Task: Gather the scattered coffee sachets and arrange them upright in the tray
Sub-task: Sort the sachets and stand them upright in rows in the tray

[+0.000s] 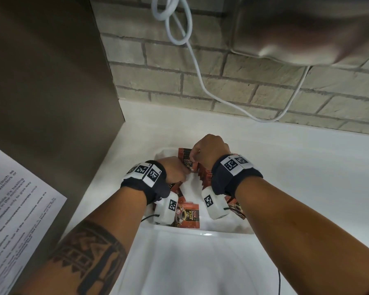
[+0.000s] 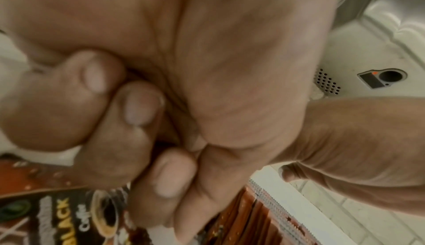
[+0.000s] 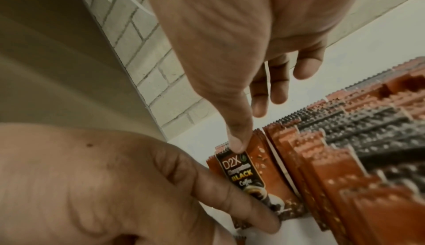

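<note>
The left hand (image 1: pixel 175 169) pinches a brown foil coffee sachet (image 3: pixel 250 178) upright in the white plastic tray (image 1: pixel 202 233); the right hand (image 1: pixel 209 152) presses its top. The row of standing sachets (image 3: pixel 345 139) beside this hand may topple if nudged.

Each bare forearm wears a dark fabric wristband (image 1: pixel 235 177) set well back from the fingers (image 3: pixel 239 139). On top of each band sit white rectangular plates printed with black square-pattern markers (image 1: pixel 231 165). On the inner side of each wrist, behind the band, hangs a rounded white camera housing (image 1: pixel 215 206) carrying one more such marker. A thin black cable (image 1: pixel 148 218) leaves the left housing (image 1: pixel 166 209), and another black lead runs from the right one. The left forearm bears a broad black geometric tattoo (image 1: pixel 87 252), farther from the fingers than the left wristband (image 1: pixel 145 182). No sleeves show.
</note>
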A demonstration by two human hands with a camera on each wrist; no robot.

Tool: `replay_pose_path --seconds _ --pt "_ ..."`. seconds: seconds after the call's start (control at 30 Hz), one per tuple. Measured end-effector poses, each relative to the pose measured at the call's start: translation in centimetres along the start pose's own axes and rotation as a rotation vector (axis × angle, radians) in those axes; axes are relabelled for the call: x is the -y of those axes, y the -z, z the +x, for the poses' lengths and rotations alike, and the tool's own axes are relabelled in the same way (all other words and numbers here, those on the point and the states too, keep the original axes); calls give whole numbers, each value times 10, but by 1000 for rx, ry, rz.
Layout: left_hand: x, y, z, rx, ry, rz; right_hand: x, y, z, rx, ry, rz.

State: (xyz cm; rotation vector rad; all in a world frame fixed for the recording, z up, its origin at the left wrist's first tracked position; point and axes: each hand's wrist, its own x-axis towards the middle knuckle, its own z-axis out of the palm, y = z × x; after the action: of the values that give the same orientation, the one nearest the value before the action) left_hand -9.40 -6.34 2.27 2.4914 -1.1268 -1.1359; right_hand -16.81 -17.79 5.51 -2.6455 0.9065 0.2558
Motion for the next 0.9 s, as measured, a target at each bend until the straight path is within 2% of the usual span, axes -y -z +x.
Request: replay_pose_path --seconds 0.47,0.67,0.8,0.9 --pt "3 -4 7 -20 36 52 -5 0 0 1 15 81" --pt "4 -8 9 76 4 65 -11 -1 1 -10 50 137" --pt "4 -7 9 -6 13 94 -12 1 -3 -37 53 173" --pt "8 -7 14 -9 41 -5 -14 7 -7 -73 59 197"
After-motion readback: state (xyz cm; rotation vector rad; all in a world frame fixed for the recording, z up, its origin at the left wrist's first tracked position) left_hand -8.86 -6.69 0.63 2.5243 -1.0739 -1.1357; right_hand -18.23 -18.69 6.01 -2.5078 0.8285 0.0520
